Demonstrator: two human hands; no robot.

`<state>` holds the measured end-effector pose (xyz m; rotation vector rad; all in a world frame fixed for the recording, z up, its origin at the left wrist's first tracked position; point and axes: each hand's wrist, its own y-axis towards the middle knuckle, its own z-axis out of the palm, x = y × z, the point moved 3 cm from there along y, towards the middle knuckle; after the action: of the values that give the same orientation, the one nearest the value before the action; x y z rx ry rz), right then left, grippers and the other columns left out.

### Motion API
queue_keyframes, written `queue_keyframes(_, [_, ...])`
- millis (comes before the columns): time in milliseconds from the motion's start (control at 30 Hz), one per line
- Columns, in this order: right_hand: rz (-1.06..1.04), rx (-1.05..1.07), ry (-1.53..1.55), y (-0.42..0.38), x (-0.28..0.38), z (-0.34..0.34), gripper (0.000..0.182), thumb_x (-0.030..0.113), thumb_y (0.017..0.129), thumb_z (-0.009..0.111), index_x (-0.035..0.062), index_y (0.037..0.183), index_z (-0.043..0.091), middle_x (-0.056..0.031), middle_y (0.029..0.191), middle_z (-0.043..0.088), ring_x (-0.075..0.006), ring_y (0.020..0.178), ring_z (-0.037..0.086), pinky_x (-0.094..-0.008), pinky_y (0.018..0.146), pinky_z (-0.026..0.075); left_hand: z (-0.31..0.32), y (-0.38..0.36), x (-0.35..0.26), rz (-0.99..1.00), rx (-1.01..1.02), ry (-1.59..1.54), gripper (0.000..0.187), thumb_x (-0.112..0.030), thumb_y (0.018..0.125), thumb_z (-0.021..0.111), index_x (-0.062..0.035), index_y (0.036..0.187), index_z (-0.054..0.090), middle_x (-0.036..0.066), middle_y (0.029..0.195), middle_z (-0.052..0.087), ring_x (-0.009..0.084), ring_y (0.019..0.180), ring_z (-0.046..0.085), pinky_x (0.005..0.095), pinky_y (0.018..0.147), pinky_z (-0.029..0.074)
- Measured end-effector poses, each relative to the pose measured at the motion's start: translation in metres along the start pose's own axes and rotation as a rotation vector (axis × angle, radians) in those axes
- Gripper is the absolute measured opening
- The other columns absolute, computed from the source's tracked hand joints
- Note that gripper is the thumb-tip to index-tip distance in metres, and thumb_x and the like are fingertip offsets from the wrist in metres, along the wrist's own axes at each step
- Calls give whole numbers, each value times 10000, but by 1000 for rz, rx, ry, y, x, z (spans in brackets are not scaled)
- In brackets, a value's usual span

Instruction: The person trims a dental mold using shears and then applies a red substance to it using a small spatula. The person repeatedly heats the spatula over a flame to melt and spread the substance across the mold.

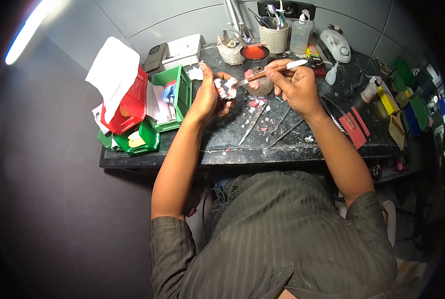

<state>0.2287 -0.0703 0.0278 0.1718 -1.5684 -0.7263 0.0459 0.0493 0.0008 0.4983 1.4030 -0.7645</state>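
My left hand (208,94) is closed around a small white dental cast (225,88), held up over the bench with its tooth-like lumps facing right. My right hand (296,85) grips a wax knife (260,75) by its brown handle, and a pale spoon-like end sticks out past the fingers. The knife's metal tip is right at the cast's right edge. Behind and below the handle stands a round, dull container (260,88) with pink wax on it. Pink and white crumbs (257,103) lie on the bench beneath, beside a thin metal blade tool (252,124).
Green bins (181,99) and a red bin (139,102) with papers stand at the left. Along the back are a phone (155,57), a dish of red wax (255,52), a tool cup (273,40) and a squeeze bottle (300,36). Pink wax sheets (353,130) lie at the right.
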Motion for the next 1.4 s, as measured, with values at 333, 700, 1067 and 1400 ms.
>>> queue_keyframes(333, [39, 16, 41, 1, 6, -4, 101, 83, 930, 668, -9, 968, 677, -40, 773, 684, -33, 548, 528, -172, 447, 370, 2, 0, -2, 33, -10, -30, 884, -832, 857, 83, -87, 950, 548, 33, 634, 517, 120, 461, 460, 257, 363, 296])
queue_keyframes(700, [-58, -350, -159, 15, -2, -38, 170, 97, 895, 725, -39, 984, 675, -26, 755, 664, -40, 546, 523, -185, 493, 402, 2, 0, -3, 31, -48, -25, 943, -847, 836, 52, -75, 955, 581, 24, 602, 525, 117, 438, 475, 234, 331, 292])
queue_keyframes(1067, [66, -279, -7, 6, 2, -20, 170, 147, 904, 721, -4, 974, 688, -5, 608, 585, -24, 461, 457, -172, 415, 307, -1, 2, 1, 4, -35, -19, 942, -839, 843, 45, -74, 948, 584, 14, 615, 514, 126, 461, 492, 237, 341, 276])
queue_keyframes(1400, [41, -88, -14, 0, 1, 4, 158, 130, 930, 682, -9, 1004, 677, 5, 661, 588, -15, 497, 482, -157, 407, 322, 0, 0, -2, -3, -23, -34, 959, -846, 836, 37, -64, 953, 581, 32, 601, 517, 133, 455, 498, 237, 325, 264])
